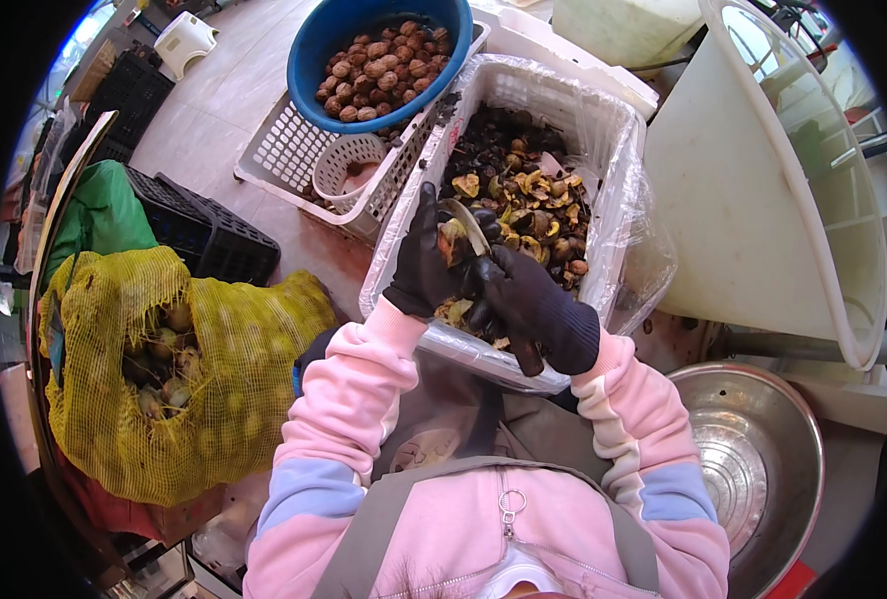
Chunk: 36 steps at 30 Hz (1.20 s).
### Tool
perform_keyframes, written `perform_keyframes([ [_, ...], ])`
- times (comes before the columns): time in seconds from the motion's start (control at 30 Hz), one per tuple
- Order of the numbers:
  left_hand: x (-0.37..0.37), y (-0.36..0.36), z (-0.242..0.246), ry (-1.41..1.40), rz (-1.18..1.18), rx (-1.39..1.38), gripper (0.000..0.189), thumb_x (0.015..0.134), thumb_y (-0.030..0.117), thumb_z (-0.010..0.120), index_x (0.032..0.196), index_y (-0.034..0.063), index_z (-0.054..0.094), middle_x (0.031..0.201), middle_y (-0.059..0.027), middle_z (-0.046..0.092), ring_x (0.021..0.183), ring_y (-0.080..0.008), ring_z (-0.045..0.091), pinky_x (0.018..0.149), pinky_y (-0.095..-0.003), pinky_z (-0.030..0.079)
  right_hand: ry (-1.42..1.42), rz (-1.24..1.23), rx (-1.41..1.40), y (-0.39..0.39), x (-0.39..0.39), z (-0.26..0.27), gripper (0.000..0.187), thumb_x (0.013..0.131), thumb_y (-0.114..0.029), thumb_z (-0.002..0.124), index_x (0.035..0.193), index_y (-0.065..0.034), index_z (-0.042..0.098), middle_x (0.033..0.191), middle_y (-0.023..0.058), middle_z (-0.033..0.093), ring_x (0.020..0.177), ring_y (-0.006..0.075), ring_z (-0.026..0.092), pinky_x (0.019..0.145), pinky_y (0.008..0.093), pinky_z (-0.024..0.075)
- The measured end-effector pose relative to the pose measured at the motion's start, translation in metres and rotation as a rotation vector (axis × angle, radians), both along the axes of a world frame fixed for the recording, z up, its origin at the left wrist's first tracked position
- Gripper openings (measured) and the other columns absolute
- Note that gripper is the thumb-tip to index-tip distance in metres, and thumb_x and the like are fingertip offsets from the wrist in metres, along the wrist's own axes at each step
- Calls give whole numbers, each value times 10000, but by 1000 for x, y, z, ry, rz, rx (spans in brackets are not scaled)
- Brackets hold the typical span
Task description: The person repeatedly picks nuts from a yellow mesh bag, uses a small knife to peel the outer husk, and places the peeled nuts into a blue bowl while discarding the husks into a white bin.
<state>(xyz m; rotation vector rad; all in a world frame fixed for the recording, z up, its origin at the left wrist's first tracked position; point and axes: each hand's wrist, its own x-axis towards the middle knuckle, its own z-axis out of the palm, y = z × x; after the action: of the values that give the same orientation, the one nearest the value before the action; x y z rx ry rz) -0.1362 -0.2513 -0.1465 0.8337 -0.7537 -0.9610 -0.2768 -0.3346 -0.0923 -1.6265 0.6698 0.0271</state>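
Note:
Both my hands wear black gloves. My left hand (428, 258) holds a walnut in its husk (452, 241), its surface partly cut to a yellowish and reddish layer. In my right hand (537, 299) is a knife whose curved blade (470, 223) lies against the husk. The end of its dark handle (527, 356) sticks out below my right fist. Below both hands stands a white foam box (413, 202) lined with clear plastic. Inside it lie yellow and blackened husk pieces (537, 217). My fingers hide part of the walnut and of the knife.
Beyond the box, a blue basin (302, 90) holds brown walnuts (383, 67) and rests on a white perforated crate (278, 142). At left lies a torn yellow mesh sack (256, 359) of unhusked walnuts. A metal basin (728, 464) and a large pale tub (720, 187) stand at right.

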Motion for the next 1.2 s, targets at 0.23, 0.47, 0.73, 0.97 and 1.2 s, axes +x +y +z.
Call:
perform_keyframes([
  [0.23,8,5,0,-1120,248,41,377,929,159,562,1227,-70,539,1102,-175,659,982,-286,657,897,-390,515,-20,-57,319,1,-1,5,254,1001,-219,459,1049,13,549,718,103,632,612,153,598,558,303,491],
  [0.47,5,1,-6,-1185,186,190,533,805,127,650,1317,43,527,1202,-176,606,1114,-378,568,986,-427,443,-372,31,516,-19,-19,-16,268,984,-208,476,1136,-1,552,903,134,677,785,252,665,685,370,516],
  [0.73,6,-6,-30,-575,234,249,233,941,66,582,1157,-18,577,1153,-149,625,1049,-190,604,886,-304,504,294,-151,-766,-36,-10,-28,392,939,-351,560,1112,1,547,810,249,653,762,421,648,704,493,523],
  [0.97,13,-11,-11,786,-177,206,579,1006,519,433,1316,32,485,1226,-89,629,1132,-205,606,1031,-359,462,144,-118,-794,-22,-1,-33,314,934,-311,549,1074,-31,534,815,234,655,792,417,648,710,497,523],
  [1.2,7,-11,-10,676,-114,211,701,987,602,364,1337,10,500,1272,-137,595,1175,-249,553,1094,-424,373,-135,-127,-621,-10,2,-27,216,934,-223,568,1027,-28,565,790,237,624,738,410,618,669,448,492],
])
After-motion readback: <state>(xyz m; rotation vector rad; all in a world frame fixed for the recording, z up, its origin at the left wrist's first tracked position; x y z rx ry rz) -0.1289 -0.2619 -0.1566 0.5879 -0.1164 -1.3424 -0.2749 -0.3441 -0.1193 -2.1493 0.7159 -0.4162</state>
